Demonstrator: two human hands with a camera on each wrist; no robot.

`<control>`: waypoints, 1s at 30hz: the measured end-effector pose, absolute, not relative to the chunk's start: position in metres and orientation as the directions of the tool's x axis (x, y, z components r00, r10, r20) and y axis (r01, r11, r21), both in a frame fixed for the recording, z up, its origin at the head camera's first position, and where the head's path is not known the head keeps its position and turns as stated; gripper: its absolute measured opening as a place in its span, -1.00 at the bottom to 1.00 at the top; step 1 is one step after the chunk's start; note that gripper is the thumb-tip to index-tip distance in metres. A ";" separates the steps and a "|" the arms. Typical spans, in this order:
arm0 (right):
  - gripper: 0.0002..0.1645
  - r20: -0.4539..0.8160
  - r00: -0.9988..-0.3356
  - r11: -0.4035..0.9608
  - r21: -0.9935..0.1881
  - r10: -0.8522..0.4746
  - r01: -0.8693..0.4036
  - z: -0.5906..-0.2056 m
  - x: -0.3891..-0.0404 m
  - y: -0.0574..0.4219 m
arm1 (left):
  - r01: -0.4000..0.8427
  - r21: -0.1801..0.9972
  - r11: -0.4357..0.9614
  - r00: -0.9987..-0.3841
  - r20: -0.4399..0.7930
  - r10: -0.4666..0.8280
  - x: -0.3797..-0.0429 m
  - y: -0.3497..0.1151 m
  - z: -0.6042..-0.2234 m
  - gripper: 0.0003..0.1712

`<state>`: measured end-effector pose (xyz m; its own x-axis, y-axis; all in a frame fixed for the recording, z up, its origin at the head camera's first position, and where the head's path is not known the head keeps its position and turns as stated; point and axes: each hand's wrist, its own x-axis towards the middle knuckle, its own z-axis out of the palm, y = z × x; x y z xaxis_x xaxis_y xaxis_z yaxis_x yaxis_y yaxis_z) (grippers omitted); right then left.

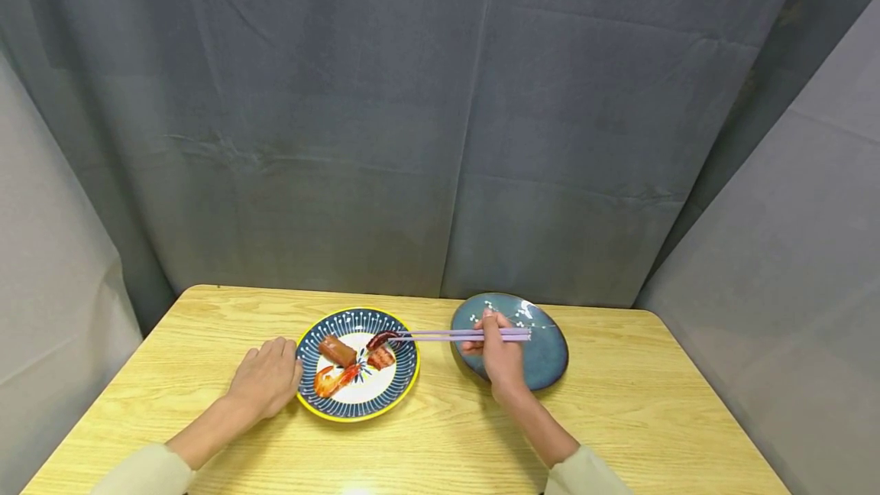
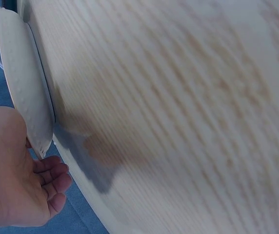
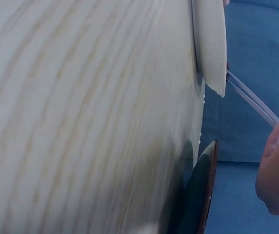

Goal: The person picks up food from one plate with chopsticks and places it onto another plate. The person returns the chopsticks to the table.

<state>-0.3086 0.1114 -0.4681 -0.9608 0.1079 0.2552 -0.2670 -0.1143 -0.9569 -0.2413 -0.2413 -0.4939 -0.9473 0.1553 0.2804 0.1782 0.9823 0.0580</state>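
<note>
Head cam: chopsticks (image 1: 447,338) pt L, axis L-R.

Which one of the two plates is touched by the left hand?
The yellow-rimmed plate, with food on it: the left hand holds its edge. The blue-green plate lies below the right hand, which holds chopsticks instead.

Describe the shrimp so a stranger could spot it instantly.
On the wooden table, find the yellow-rimmed plate by the left hand. On it, nearer the viewer than the brown roll, lies the shrimp, the only bright orange piece.
</note>
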 end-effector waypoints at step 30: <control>-0.53 0.272 -0.928 -0.185 -0.928 0.254 -0.322 -0.443 -0.317 0.169 | 0.181 0.058 0.982 -0.947 0.281 0.158 -0.241 -0.242 -0.494 -0.82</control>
<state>-0.3166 0.1692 -0.4426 -0.9282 0.2541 0.2718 -0.3224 -0.1847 -0.9284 -0.2411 -0.2422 -0.4940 -0.9465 0.1578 0.2814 0.1810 0.9818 0.0582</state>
